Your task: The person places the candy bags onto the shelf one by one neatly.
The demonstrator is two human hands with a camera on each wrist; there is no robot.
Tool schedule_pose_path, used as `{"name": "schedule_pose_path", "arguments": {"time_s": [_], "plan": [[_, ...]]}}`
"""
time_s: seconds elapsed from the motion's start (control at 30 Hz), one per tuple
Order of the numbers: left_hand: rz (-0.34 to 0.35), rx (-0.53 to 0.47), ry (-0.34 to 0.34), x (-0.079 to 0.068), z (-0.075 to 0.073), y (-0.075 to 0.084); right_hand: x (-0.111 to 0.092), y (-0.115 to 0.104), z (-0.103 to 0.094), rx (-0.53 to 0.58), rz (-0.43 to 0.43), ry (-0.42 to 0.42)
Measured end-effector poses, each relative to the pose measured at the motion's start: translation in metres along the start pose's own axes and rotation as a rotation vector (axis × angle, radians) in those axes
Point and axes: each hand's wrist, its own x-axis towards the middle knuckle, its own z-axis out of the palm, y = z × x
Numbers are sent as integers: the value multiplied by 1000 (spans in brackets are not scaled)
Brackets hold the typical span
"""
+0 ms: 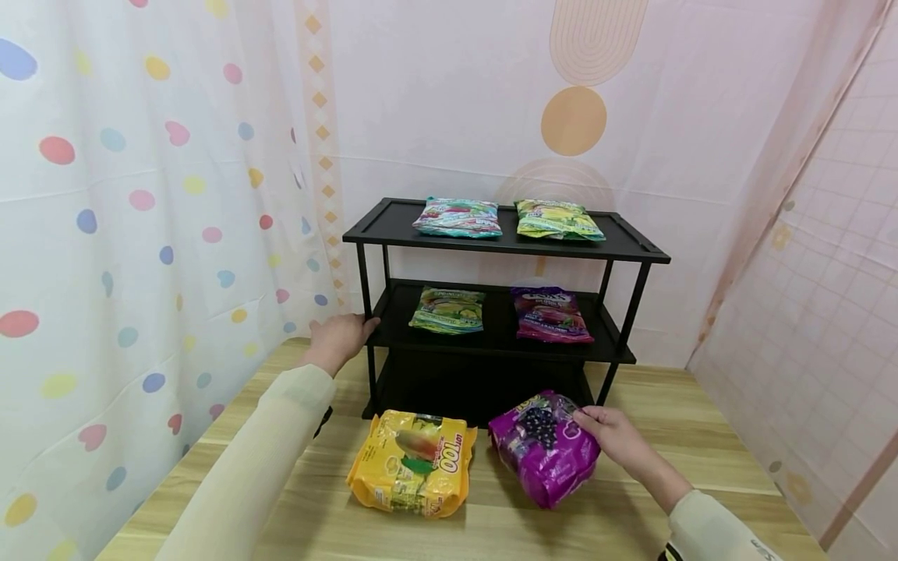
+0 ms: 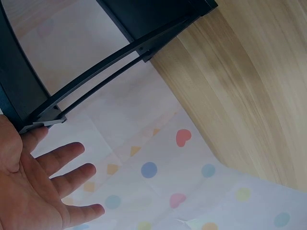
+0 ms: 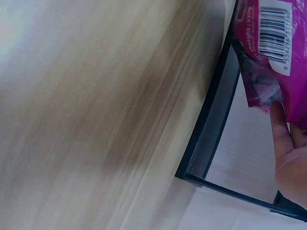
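Note:
A purple candy bag with a grape picture (image 1: 543, 448) hangs tilted at the front right of the black shelf rack (image 1: 491, 349); my right hand (image 1: 620, 440) grips its right edge. In the right wrist view the bag's barcode side (image 3: 276, 36) faces the camera. My left hand (image 1: 340, 340) is at the left end of the middle tier, thumb over its edge. The left wrist view has that hand's (image 2: 45, 184) index finger at the rack's edge and the other fingers spread. A yellow candy bag with a mango picture (image 1: 414, 465) lies on the table before the rack.
On the top tier lie a teal-and-white bag (image 1: 458, 218) and a yellow-green bag (image 1: 557, 220). The middle tier bears a green bag (image 1: 449, 311) and a dark purple bag (image 1: 550, 315). Patterned curtains (image 1: 210, 195) enclose the wooden table (image 1: 309, 499).

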Motion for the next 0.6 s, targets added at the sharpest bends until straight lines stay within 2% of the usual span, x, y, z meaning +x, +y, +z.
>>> {"name": "schedule_pose_path", "arguments": {"time_s": [0.4,0.6], "plan": [[4,6,3,-2,-1,0,8,-3,8,79,104,235],[1,5,-1,-1,0,0,12,-2,14,23,111,319]]}}
